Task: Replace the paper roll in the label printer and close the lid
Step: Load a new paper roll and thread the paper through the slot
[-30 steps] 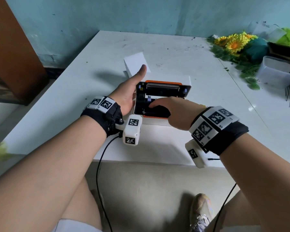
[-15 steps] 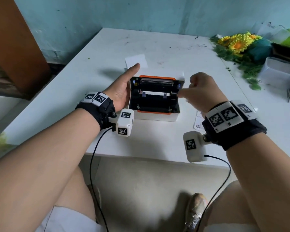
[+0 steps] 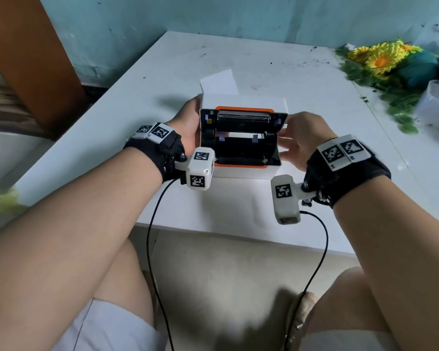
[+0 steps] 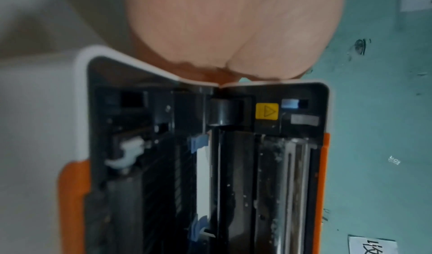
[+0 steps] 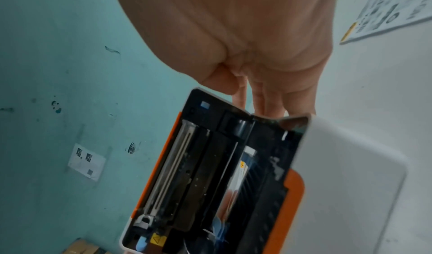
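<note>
Your left hand is flat against the left side of the label printer, thumb up along the lid's left edge, fingers hidden behind the casing; the left wrist view only shows palm on the hinge corner. Can't tell how far those fingers wrap. Your right hand mirrors it on the right side: fingers nearly straight, lying along the casing wall beside the hinge, thumb toward the lid edge. Bracing contact, not a curled grip.

Count: one printer, one lid, two hands, two wrist cameras, each with a cable. Inside the bay: two small blue guide tabs, one yellow warning sticker, one metal print bar under the lid's orange rim. One narrow white strip shows between the guides; can't tell if it's paper. No full roll visible in the bay.

Printer sits on the white table, near the front edge, between your hands. Long axis runs left-right across you. Lid is open, hinged at the far side, tilted up and back, inner face toward you. The bay opens upward.

One white paper sheet lies on the table just behind the lid. A bunch of yellow flowers and one clear plastic container sit at the far right, well apart.
</note>
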Motion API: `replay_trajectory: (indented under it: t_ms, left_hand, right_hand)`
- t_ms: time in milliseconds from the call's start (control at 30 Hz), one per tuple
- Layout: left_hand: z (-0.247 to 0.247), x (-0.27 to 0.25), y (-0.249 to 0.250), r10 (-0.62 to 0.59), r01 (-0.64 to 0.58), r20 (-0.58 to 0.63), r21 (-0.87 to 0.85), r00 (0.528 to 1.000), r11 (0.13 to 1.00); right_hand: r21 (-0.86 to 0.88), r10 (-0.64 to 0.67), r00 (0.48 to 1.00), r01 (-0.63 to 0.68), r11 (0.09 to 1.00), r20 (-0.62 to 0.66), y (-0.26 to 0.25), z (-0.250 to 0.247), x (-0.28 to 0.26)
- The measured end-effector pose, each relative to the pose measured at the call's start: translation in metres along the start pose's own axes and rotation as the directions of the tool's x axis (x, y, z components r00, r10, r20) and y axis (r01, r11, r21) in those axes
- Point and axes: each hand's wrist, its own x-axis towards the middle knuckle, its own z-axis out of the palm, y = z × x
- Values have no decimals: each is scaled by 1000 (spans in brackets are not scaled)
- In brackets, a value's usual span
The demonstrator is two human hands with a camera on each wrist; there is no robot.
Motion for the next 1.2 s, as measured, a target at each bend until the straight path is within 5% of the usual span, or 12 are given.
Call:
replay_trajectory:
  t_ms: [133,500,800,1200]
  left_hand:
    - [1,-1,1,8,-7,-20,26,1000,1000]
    - [-1,-9,3,-24,23,48,21,999,1000]
    - [-4,-9,4,-61,69,-55,155,997,986]
    - [-13,-9,0,-90,75,89,164,992,984]
  right_hand:
    - [148,22,999,-27,989,36,-1,2,3]
    - [113,-16,940,-24,993,340,11,10,13]
    - [230,-89,929,4,973,360,14,12,9]
    - [225,-133,922,52,973,363,12,11,4]
